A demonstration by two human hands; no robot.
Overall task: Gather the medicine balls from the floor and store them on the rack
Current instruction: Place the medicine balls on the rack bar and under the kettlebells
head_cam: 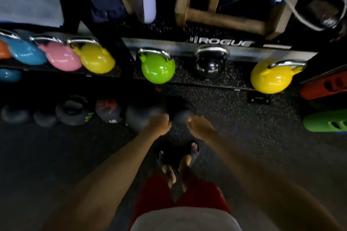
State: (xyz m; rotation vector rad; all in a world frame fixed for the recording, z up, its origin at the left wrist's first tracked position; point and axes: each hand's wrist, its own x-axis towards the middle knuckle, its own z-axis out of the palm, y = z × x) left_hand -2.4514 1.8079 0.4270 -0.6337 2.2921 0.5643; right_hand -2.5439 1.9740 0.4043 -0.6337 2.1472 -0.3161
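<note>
A small dark medicine ball [179, 117] sits low in front of the black rack [169, 44], blurred. My left hand [159, 124] presses its left side with curled fingers, and my right hand [199, 125] cups its right side. A larger dark grey ball [139, 115] lies just left of my left hand. Further left under the rack are a black ball with red print [109, 110], a black one with green marks [75, 111] and two dim grey balls [45, 118], [15, 114].
The shelf above holds kettlebells: green [157, 68], black [209, 67], yellow [270, 77], and yellow [96, 58], pink [62, 57] and blue [26, 51] on the left. Red [324, 86] and green [326, 121] plates stand at the right. My sandalled feet [180, 157] are on speckled rubber floor.
</note>
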